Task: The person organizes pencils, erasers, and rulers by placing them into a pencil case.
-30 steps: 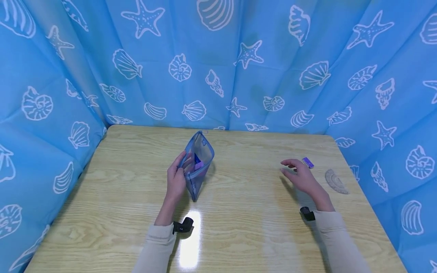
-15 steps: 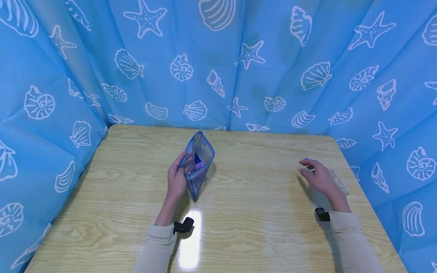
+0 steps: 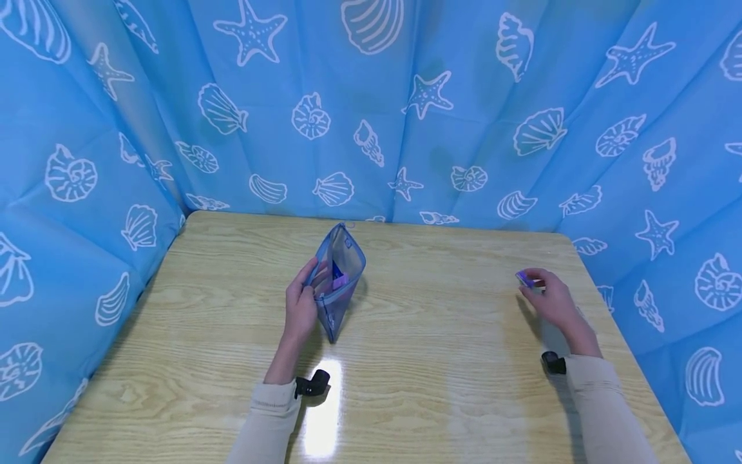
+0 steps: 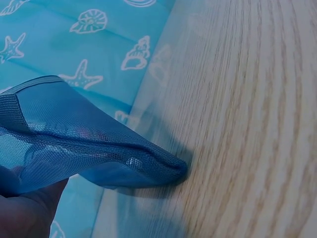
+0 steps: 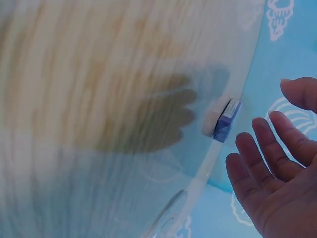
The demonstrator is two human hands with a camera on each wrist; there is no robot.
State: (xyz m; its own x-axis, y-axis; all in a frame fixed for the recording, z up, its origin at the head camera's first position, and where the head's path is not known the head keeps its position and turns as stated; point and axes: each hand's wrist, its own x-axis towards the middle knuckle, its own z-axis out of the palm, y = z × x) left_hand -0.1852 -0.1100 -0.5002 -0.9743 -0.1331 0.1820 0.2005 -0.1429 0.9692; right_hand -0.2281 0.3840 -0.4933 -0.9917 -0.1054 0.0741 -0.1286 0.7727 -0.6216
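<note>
A blue mesh zipper pouch stands mouth-up at the table's left-centre in the head view. My left hand grips its near side, with fingers inside the mouth and thumb outside. A purple item and a dark blue one show within. In the left wrist view the pouch tapers to a corner at the tabletop. On the right, my right hand hovers at a small eraser in a purple sleeve. The right wrist view shows the hand's fingers extended and spread, beside the eraser.
A clear protractor lies on the table close to the eraser, mostly covered by the right hand in the head view. Blue curtains with white shell prints border the wooden table at the back and sides.
My right hand has moved right across the table to the eraser, covering most of the protractor. My left hand and the pouch stay in place.
</note>
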